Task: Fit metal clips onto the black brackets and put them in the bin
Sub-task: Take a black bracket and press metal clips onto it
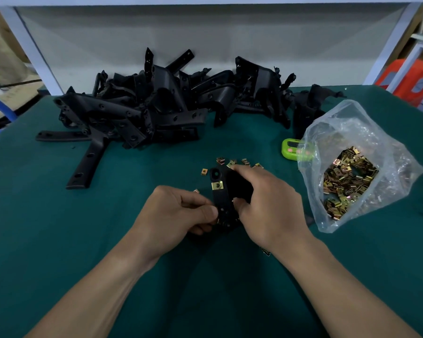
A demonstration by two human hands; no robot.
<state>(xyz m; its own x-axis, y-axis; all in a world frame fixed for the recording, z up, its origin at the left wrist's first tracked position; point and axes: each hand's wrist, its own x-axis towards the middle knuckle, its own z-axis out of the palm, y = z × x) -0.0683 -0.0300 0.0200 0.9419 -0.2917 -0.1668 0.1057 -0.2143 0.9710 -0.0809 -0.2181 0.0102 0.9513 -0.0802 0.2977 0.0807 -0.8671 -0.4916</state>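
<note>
Green bench (34, 215). Back left to centre: heap of brackets (156, 106).

Left hand (181, 213): fingers curled, thumb pinching lower left edge of black bracket (221, 203). Maybe a small clip under thumb, too hidden to tell.

Black bracket between both hands, fitted clip (217, 185) on upper part. Loose clips (232, 163) on bench just beyond.

Right hand (266, 206): wrapped round black bracket's right side.

Right: green gadget (291, 148), display blurred, partly behind clear bag (352, 132) of clips, mouth open.

Black bracket (222, 206), one brass clip (217, 185) on it
</note>
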